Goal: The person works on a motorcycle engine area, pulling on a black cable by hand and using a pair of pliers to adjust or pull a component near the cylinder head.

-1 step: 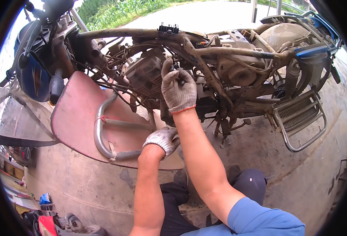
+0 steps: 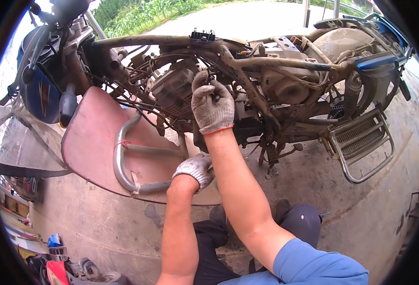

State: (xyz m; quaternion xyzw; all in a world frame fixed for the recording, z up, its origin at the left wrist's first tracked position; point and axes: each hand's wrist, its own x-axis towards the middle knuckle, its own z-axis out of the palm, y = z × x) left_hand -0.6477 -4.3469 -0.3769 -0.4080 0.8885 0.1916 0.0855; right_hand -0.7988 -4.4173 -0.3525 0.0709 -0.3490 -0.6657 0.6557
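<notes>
My right hand [image 2: 213, 105], in a dirty white knit glove with a red cuff edge, is up against the engine of a stripped motorcycle. Its fingers are curled, and the forefinger reaches up beside the finned cylinder [image 2: 172, 90]. From the fist shows the dark round end of a small rod-like piece [image 2: 216, 98]; its kind cannot be made out. Lower down, my left hand [image 2: 194, 169], gloved too, is near the underside of the engine. Its fingers bend inward, partly behind my right forearm, so anything in them is hidden.
The dusty frame tube [image 2: 143, 40] runs across the top, with a small black part [image 2: 202, 35] on it. A silver tubular crash bar [image 2: 119, 159] lies on a pink panel [image 2: 93, 128] at left. A metal footrest frame [image 2: 361, 145] juts out at right.
My right hand has shifted slightly left, still curled round the small piece. My left hand has barely moved, and the motorcycle stays where it was.
</notes>
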